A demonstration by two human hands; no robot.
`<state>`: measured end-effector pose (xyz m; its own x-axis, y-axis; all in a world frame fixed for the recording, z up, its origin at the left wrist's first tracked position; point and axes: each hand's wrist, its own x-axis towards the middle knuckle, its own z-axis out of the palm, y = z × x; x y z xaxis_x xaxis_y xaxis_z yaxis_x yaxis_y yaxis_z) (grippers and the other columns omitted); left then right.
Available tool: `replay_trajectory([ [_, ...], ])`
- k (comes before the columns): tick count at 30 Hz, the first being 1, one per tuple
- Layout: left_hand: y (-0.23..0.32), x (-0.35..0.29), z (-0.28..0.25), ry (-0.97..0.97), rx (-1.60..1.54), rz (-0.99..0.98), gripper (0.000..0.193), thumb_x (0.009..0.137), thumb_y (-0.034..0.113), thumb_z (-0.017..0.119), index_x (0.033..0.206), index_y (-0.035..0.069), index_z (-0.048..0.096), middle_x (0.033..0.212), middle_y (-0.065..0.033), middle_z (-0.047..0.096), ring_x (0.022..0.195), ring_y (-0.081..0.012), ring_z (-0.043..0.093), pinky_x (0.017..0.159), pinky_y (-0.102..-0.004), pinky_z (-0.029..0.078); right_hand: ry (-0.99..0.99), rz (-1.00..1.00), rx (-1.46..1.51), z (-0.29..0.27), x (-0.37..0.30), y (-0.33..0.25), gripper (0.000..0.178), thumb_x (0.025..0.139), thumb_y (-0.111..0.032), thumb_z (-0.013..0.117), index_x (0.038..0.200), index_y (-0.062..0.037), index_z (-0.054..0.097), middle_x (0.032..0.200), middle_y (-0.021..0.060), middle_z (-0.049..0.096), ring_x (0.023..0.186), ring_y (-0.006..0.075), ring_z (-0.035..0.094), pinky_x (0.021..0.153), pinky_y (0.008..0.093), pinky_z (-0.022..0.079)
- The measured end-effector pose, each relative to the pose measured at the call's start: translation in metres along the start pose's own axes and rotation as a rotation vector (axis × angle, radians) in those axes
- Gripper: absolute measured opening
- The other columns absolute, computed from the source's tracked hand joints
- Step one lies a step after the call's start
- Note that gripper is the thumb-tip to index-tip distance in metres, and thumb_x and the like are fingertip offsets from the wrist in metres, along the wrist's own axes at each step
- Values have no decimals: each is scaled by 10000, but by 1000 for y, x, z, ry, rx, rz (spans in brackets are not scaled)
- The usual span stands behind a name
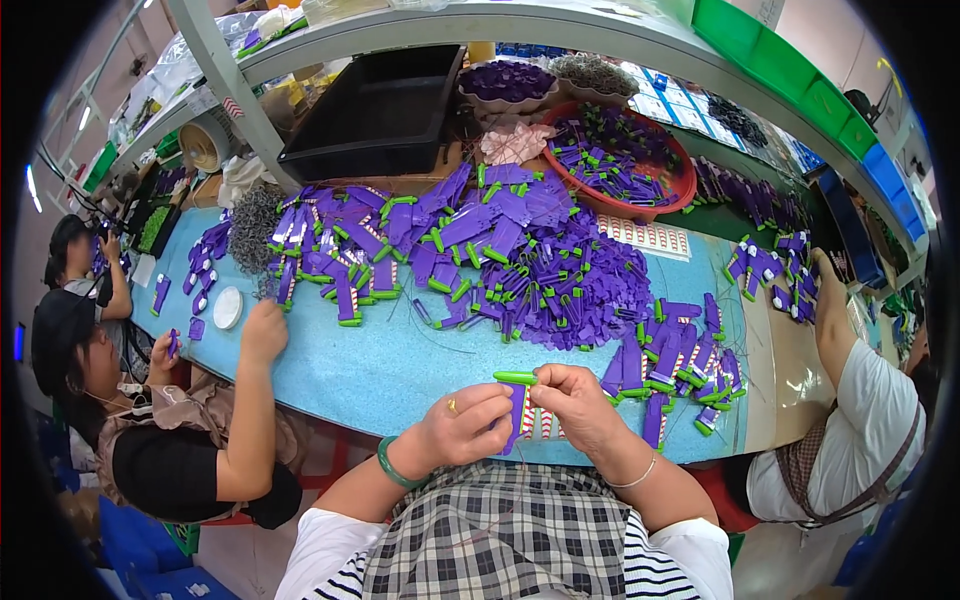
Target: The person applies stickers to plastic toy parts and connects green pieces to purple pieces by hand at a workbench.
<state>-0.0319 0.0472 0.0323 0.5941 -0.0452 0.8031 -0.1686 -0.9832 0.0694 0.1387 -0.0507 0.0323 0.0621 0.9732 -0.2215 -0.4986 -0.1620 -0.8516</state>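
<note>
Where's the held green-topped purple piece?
Head view, slightly right of and below centre: the purple piece is between the left hand and right hand, by the blue tabletop's near edge.

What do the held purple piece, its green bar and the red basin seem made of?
Purple piece: perhaps plastic; flat, fairly matte, so unsure. Green bar: likely plastic; smooth, even colour, slight sheen. Red basin: probably moulded plastic; continuous rounded rim, soft sheen.

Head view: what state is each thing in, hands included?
Left hand: closed on the purple-and-green piece
Right hand: pinching near the piece's green end
Purple-and-green piece: held, green end uppermost
Purple heap: loose, jumbled
Red basin: filled with purple and green parts
Black tray: open-topped
</note>
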Motion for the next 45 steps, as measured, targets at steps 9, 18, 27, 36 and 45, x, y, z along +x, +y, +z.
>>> replay_trajectory([
  [9,5,1,2,2,-84,60,223,624,-5,671,825,33,581,925,-78,544,876,-237,618,724,-297,566,-49,45,52,-2,2,6,99,847,-95,621,754,-62,621,708,-39,570,641,27,488,578,192,393],
  [18,7,-4,-1,19,24,144,211,652,-10,661,859,-6,617,911,-99,545,852,-262,613,652,-314,568,-79,320,118,14,-7,8,257,888,-221,578,702,-50,628,679,7,604,588,66,524,539,207,405],
  [27,10,-16,13,42,-114,-149,186,644,-6,642,829,-11,619,840,-110,576,797,-276,623,645,-328,548,-87,-175,-347,-8,-34,9,154,880,-132,562,823,10,579,839,81,599,769,171,554,710,289,455],
  [36,-30,-1,38,-181,4,-638,147,765,130,663,852,45,582,807,-100,536,703,-283,573,575,-358,490,339,-274,-71,-33,-21,26,200,844,39,515,1032,-26,532,879,15,575,783,101,574,708,291,542],
  [45,-58,-8,27,-236,211,-648,96,718,24,633,780,10,559,857,-132,536,806,-301,561,635,-376,491,144,-327,-293,-28,-22,18,357,775,74,558,1125,6,583,1092,68,459,956,135,522,730,284,558],
])
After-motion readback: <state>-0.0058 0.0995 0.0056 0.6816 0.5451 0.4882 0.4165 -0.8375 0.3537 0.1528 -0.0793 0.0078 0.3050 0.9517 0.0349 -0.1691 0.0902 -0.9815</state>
